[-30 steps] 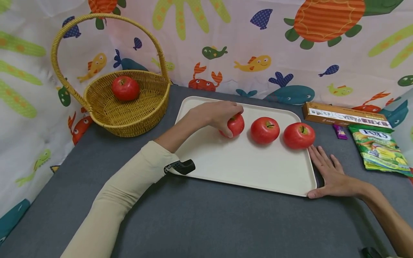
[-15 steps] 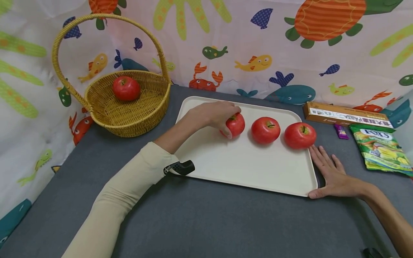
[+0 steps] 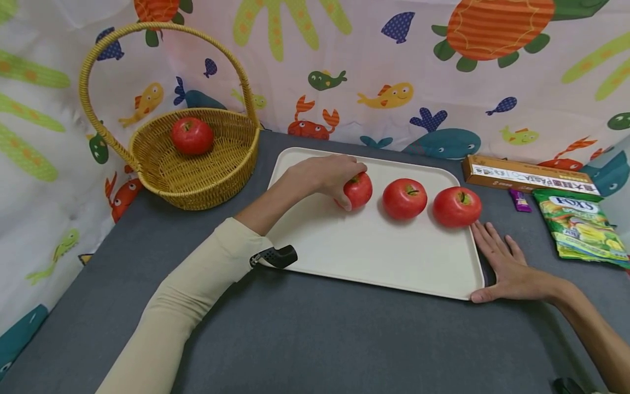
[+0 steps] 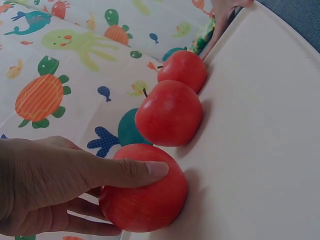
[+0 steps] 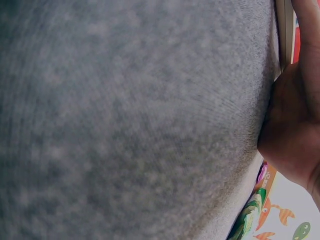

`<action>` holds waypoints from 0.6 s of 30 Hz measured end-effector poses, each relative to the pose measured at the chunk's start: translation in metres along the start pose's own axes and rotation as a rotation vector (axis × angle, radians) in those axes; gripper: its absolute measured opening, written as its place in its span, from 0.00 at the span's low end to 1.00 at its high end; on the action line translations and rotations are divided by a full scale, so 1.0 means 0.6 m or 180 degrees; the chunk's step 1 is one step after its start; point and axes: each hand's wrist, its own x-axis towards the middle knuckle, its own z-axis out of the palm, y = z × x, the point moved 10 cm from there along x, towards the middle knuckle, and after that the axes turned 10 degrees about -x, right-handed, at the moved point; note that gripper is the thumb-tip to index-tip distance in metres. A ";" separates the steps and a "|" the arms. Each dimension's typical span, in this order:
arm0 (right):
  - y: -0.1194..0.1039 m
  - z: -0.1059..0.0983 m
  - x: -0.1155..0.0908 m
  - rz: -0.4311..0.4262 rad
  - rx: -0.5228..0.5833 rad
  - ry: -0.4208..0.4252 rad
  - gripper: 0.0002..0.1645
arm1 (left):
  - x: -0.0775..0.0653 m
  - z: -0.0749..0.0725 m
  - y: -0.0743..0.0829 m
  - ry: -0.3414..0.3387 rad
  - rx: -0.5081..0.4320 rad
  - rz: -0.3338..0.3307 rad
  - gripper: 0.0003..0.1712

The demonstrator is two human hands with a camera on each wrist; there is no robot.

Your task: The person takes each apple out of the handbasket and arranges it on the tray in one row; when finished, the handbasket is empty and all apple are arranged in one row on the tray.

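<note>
My left hand (image 3: 327,174) grips a red apple (image 3: 359,191) on the cream tray (image 3: 344,246); in the left wrist view the thumb lies across the apple (image 4: 150,200) and the other fingers go behind it. Two more red apples stand in a row to its right, a middle apple (image 3: 404,199) and a right-hand apple (image 3: 456,207) at the tray's right edge. My right hand (image 3: 507,271) lies with spread, straight fingers against that right edge, its thumb at the near corner. A wicker basket (image 3: 197,194) at the left holds one red apple (image 3: 192,135).
Behind the tray hangs a cloth printed with sea animals. At the back right, a long brown box (image 3: 531,174), a small purple packet (image 3: 519,201) and a green Fox's candy bag (image 3: 581,227) lie on the grey table (image 3: 344,339). The basket's tall handle (image 3: 162,24) arches above it.
Hardly anything differs: the left hand stays on its apple, which has tilted or shifted very slightly. The right hand holds its place at the tray's edge.
</note>
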 end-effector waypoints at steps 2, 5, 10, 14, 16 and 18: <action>0.000 0.000 0.000 0.0002 0.0003 0.0005 0.82 | 0.000 0.001 0.000 0.0001 -0.0001 -0.0008 0.46; -0.001 0.001 0.000 0.0006 -0.0001 0.0010 0.82 | 0.000 0.001 -0.001 0.0000 0.0000 -0.0017 0.46; -0.001 0.001 -0.001 -0.0004 -0.0008 0.0026 0.83 | -0.001 0.002 -0.001 -0.0009 -0.0002 -0.0027 0.46; 0.000 0.002 0.000 0.0004 -0.0006 0.0025 0.83 | -0.001 0.003 -0.001 -0.0013 0.0007 -0.0030 0.47; 0.000 0.002 0.000 0.0006 -0.0005 0.0023 0.83 | -0.001 0.003 -0.001 -0.0016 0.0015 -0.0035 0.47; 0.000 0.002 0.000 0.0006 -0.0004 0.0022 0.83 | -0.001 0.003 -0.002 -0.0029 0.0030 -0.0044 0.48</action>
